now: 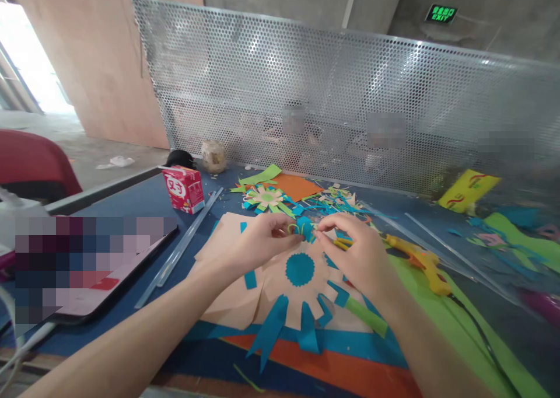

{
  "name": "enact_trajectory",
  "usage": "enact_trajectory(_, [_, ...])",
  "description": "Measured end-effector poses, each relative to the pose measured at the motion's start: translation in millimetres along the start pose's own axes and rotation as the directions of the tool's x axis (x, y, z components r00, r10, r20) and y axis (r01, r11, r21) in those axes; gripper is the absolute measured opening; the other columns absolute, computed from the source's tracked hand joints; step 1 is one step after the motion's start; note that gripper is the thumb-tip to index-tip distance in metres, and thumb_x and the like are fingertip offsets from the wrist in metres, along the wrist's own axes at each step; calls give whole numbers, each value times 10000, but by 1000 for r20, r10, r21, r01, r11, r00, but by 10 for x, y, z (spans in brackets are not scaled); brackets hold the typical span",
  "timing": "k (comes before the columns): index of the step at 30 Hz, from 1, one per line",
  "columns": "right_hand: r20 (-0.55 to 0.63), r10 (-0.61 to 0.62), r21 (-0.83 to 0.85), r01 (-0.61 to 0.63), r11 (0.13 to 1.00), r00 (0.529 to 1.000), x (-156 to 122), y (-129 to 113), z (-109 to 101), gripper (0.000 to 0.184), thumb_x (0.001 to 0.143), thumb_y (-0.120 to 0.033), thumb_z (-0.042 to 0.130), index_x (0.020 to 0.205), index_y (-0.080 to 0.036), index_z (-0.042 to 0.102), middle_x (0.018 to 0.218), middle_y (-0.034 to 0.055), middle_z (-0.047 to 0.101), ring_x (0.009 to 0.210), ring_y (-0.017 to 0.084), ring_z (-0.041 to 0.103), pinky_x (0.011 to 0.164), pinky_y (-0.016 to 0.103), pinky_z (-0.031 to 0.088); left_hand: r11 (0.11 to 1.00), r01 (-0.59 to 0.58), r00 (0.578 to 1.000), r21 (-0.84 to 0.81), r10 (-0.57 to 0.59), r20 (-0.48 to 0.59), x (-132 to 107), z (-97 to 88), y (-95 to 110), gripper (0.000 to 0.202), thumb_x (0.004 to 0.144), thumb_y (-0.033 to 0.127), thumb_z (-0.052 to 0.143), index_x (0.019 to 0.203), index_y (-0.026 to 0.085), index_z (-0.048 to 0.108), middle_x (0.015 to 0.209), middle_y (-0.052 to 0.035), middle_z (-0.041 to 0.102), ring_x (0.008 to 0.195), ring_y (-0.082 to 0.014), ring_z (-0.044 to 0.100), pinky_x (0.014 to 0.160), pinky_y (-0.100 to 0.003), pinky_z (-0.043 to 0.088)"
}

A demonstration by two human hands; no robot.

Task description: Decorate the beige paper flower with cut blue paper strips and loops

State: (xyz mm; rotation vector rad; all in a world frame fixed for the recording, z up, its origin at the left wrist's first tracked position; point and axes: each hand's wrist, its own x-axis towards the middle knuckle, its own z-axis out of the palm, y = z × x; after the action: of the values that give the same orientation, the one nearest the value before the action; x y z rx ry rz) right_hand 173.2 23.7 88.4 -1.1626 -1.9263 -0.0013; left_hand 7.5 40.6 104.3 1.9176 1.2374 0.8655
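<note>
Head view: pinched a small blue piece (305, 226) between thumb and fingertips of the left hand (275, 234) on one side and of the right hand (352, 243) on the other, just beyond the far edge of a pale rosette (301, 293). Held the blue piece roughly upright, too covered to tell a long axis, beside a thin green strip (292, 227) arching near the left fingertips. Saw the rosette lying face up over paper on the desk (135, 202), round around one blue disc (300, 269); counted two blue tails (268, 331) toward the near edge, one slanting left, the other nearly straight, plus one green tail (368, 316) pointing near-right. Counted also one smaller rosette (268, 198) farther off, one yellow glue gun (431, 262) aimed away and leftward, one pink drink carton (184, 191) at left, one yellow packet (468, 192) at right and one lit exit sign (441, 14) beyond.
</note>
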Motion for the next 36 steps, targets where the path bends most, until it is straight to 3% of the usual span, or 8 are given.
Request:
enact_trajectory(5, [-18,-43,14,43,999,999,-28,0,-15,60,735,-174,515,727,-215,559,755,1,617,751,144,563,725,289,417,1000,22,999,-9,-22,-24,-3,-12,16,249,668,254,568,474,173,433,383,81,351,379,-56,251,385,-199,176])
enact_trajectory(12, [8,-32,16,32,999,999,-5,5,3,14,727,-227,579,739,-221,577,760,-9,625,754,149,567,727,297,419,1000,9,1000,-25,-9,13,-8,-1,15,179,668,274,575,544,166,504,421,71,395,396,-54,275,372,-197,163])
enact_trajectory(19, [69,-8,137,-2,991,998,26,38,-92,191,827,-176,427,877,-249,597,877,-25,634,844,111,575,749,236,439,999,27,999,-44,-25,37,-2,-1,-2,243,686,270,556,507,166,429,408,75,319,395,-45,233,368,-192,138])
enact_trajectory(25, [98,-63,144,49,988,993,48,81,-88,234,814,-182,468,971,-287,606,909,-6,624,841,130,569,729,275,459,991,18,990,-131,1,142,20,5,-80,214,704,330,549,602,162,464,453,80,300,419,-49,269,378,-180,176])
enact_trajectory(29, [74,-120,131,109,985,990,47,98,-88,185,776,-151,525,868,-268,635,830,-12,624,759,115,574,691,258,464,995,37,992,-94,-26,125,23,4,-66,259,700,363,556,583,161,445,442,84,299,406,-46,260,375,-186,155])
enact_trajectory(36, [40,-117,119,111,987,992,50,107,-88,111,744,-132,560,767,-228,611,800,-15,629,744,108,579,701,246,470,996,30,991,-88,-18,135,4,11,-60,218,715,307,552,594,164,441,445,89,288,404,-44,241,375,-189,156])
